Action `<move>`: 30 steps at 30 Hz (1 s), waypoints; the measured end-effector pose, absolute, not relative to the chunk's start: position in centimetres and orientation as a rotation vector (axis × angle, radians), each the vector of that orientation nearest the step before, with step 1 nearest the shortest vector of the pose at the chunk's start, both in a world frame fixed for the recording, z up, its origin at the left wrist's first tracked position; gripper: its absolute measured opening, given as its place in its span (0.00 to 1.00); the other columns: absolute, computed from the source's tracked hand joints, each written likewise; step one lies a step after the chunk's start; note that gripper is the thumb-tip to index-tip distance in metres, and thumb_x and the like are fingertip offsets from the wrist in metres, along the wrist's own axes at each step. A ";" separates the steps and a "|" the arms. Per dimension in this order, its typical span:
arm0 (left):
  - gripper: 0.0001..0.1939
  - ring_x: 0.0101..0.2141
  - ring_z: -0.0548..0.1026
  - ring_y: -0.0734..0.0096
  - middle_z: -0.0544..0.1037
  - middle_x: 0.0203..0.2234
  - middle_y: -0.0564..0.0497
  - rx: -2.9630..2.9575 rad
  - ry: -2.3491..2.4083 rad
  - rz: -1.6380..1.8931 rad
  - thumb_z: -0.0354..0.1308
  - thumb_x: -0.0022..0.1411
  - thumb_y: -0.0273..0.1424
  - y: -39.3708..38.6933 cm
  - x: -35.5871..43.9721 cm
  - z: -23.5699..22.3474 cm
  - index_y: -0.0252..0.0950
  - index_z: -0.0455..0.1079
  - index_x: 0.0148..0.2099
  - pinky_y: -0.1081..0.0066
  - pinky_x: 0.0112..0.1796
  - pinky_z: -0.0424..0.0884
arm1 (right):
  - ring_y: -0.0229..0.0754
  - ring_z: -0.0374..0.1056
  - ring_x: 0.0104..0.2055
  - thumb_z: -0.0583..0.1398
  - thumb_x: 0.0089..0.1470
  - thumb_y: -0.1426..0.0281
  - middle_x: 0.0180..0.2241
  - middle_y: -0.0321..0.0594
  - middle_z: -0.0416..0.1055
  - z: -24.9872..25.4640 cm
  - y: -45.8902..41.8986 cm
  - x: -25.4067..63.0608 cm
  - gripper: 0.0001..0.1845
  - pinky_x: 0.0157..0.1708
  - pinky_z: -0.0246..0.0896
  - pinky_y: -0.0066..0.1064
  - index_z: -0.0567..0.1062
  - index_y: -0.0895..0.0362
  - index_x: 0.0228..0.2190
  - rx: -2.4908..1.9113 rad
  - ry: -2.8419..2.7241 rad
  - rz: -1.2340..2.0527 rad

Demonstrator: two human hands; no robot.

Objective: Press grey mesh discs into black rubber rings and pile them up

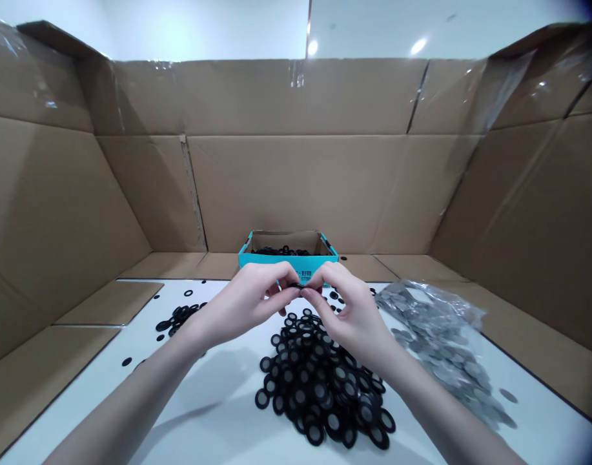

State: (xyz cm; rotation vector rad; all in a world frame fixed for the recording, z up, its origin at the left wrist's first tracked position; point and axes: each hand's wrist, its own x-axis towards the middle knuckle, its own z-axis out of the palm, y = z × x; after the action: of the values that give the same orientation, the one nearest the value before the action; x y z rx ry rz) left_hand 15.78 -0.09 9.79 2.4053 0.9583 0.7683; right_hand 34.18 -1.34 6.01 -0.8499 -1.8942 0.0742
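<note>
My left hand [269,292] and my right hand [338,302] meet at the middle of the view. Between their thumbs and fingertips they pinch one small black ring [299,286], mostly covered by the fingers. Below them on the white table lies a big heap of black rings with grey mesh centres [319,381]. A turquoise box [288,261] with black rings inside stands just behind my hands. Left of my left wrist is a smaller pile of black rings [182,316].
Right of my right forearm, an open clear plastic bag [431,307] spills grey mesh discs [463,371] over the white table [213,413]. A few loose black rings [126,361] lie at the left. Tall cardboard walls [296,194] enclose the back and both sides.
</note>
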 end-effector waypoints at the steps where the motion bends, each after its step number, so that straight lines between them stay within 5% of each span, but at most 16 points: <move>1: 0.07 0.26 0.71 0.77 0.75 0.26 0.55 2.449 0.982 0.756 0.51 0.67 0.32 -0.2 15.7 9.8 0.36 0.68 0.37 0.78 0.26 0.63 | 0.39 0.62 0.30 0.56 0.58 0.75 0.24 0.35 0.65 5.9 -1.4 34.0 0.10 0.31 0.56 0.32 0.64 0.54 0.25 -0.837 -1.885 0.082; 7: 0.07 0.24 0.66 0.77 0.72 0.23 0.55 2.557 1.080 0.698 0.52 0.65 0.29 -0.8 15.5 10.2 0.35 0.67 0.33 0.77 0.24 0.60 | 0.40 0.61 0.30 0.54 0.58 0.75 0.25 0.36 0.64 5.4 -1.6 33.2 0.09 0.30 0.56 0.32 0.64 0.55 0.26 -0.813 -1.854 0.083; 16: 0.07 0.30 0.74 0.75 0.74 0.29 0.53 2.301 0.910 0.895 0.51 0.67 0.32 0.0 16.2 9.6 0.35 0.65 0.37 0.77 0.29 0.68 | 0.36 0.60 0.26 0.54 0.60 0.69 0.25 0.34 0.65 5.7 -1.5 33.3 0.09 0.26 0.55 0.29 0.65 0.55 0.26 -0.878 -1.738 0.346; 30: 0.06 0.24 0.73 0.76 0.73 0.24 0.54 2.196 0.909 0.915 0.56 0.63 0.31 0.1 16.2 10.0 0.33 0.70 0.35 0.78 0.24 0.66 | 0.38 0.61 0.28 0.54 0.60 0.71 0.26 0.35 0.67 5.5 -1.5 33.4 0.09 0.28 0.54 0.30 0.65 0.54 0.27 -0.925 -1.770 0.215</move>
State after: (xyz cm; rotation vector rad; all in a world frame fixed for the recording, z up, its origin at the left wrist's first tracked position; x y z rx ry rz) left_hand 16.21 0.11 10.02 2.1961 0.9090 0.9154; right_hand 33.35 -1.47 5.49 -0.9253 -1.7698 0.2151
